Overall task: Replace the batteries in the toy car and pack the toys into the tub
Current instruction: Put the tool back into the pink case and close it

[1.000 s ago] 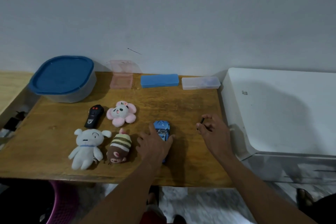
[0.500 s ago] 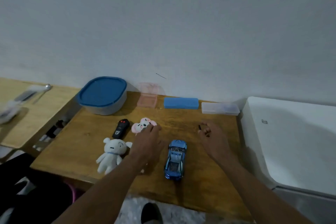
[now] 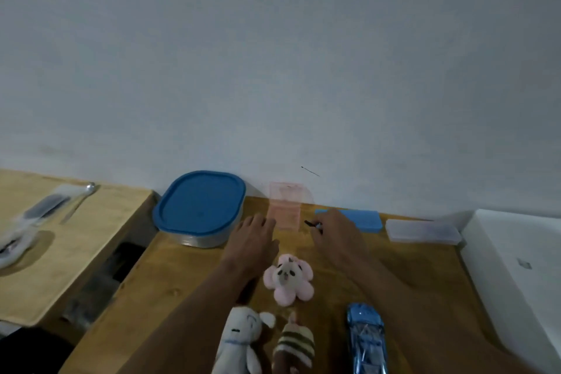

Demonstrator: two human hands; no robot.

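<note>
The blue toy car (image 3: 365, 340) lies on the wooden table (image 3: 188, 276) near the front, with no hand on it. My left hand (image 3: 253, 241) hovers flat, fingers straight, just left of the open pink clear case (image 3: 285, 211). Right of that case, my right hand (image 3: 337, 232) pinches a small black thing (image 3: 312, 224); what it is I cannot tell. The tub (image 3: 198, 209) with its blue lid on stands at the back left. A pink flower plush (image 3: 288, 278), a white bear plush (image 3: 243, 340) and a striped plush (image 3: 293, 346) lie between my forearms.
A blue box (image 3: 365, 220) and a clear flat box (image 3: 423, 231) lie along the wall. A white appliance (image 3: 516, 267) borders the table on the right. A lower side table (image 3: 60, 252) at left holds a spoon (image 3: 79, 200) and a bag.
Both hands have moved from beside the car toward the back of the table, to the pink case. My left hand let go of the car earlier. The view has tilted up.
</note>
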